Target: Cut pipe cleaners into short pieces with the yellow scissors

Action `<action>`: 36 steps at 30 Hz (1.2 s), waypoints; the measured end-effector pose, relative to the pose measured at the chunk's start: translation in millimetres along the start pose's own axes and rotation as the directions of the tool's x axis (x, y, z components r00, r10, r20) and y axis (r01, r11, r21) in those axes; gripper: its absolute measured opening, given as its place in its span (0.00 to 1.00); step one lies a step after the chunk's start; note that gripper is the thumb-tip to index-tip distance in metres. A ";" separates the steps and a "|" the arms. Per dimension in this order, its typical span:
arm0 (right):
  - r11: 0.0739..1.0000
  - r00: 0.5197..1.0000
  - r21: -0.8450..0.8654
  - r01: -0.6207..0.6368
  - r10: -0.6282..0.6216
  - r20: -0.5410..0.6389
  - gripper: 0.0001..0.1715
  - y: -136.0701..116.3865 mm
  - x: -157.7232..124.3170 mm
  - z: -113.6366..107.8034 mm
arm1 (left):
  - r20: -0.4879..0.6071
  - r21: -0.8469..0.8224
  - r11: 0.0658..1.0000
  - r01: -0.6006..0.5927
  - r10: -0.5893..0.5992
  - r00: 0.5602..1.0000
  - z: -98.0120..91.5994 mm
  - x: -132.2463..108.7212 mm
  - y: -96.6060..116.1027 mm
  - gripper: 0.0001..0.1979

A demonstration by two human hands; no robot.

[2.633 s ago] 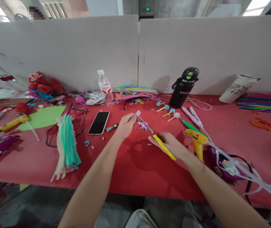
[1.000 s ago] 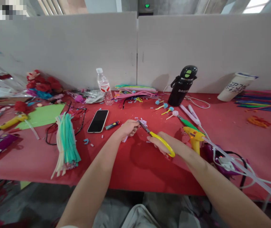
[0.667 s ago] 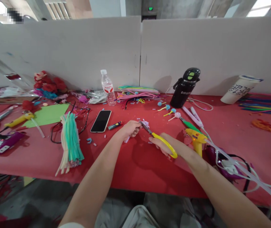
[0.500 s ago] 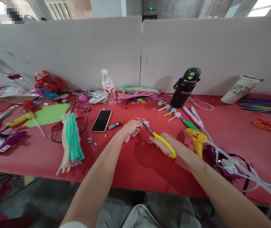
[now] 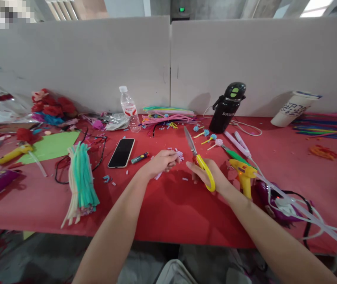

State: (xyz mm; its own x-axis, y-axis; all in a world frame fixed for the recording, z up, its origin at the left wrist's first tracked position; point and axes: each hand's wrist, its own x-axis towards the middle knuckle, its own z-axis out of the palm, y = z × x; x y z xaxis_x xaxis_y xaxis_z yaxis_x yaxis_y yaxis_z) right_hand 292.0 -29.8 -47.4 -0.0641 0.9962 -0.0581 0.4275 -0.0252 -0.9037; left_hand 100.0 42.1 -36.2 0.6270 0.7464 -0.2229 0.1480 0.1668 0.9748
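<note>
Yellow-handled scissors rest in my right hand, with the handle around my fingers and thumb and the blades pointing up and away. My left hand is closed in a pinch, and a short lilac pipe cleaner sticks out beneath it. Just past my left fingertips lies a small heap of cut lilac pieces. Another lilac snippet lies between my hands. The scissor blades are apart from my left hand.
To the left are a bundle of teal and cream pipe cleaners, a phone and a small tube. A yellow glue gun stands close to my right forearm. Behind are a water bottle, a black flask and small pompom flowers.
My right hand has drawn the scissors away from my left hand, and their blades have swung to point more upward. My left hand stays near the lilac heap. The view has shifted slightly.
</note>
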 end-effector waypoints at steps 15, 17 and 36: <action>0.965 0.980 0.193 0.176 -0.153 -0.125 0.13 9.3 5.9 10.5 | 0.197 0.243 0.970 -0.011 -0.038 0.980 21.7 -1.7 -2.2 0.10; 0.957 0.973 0.208 0.204 -0.174 -0.152 0.11 10.7 6.2 9.9 | 0.193 0.276 0.960 -0.034 -0.021 0.981 18.9 -2.0 -1.2 0.12; 0.989 0.991 -0.099 0.114 -0.119 -0.052 0.26 14.7 -0.2 -8.3 | -0.455 0.243 0.931 -0.272 0.357 0.815 -25.7 8.2 -4.5 0.14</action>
State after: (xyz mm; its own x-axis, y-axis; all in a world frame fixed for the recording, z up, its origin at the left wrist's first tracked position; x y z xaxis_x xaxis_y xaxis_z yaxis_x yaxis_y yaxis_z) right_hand 305.8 -29.7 -57.2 -0.0678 0.9951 0.0722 0.5045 0.0966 -0.8580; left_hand 84.8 64.0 -42.2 0.2158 0.9617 0.1690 0.1535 -0.2044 0.9668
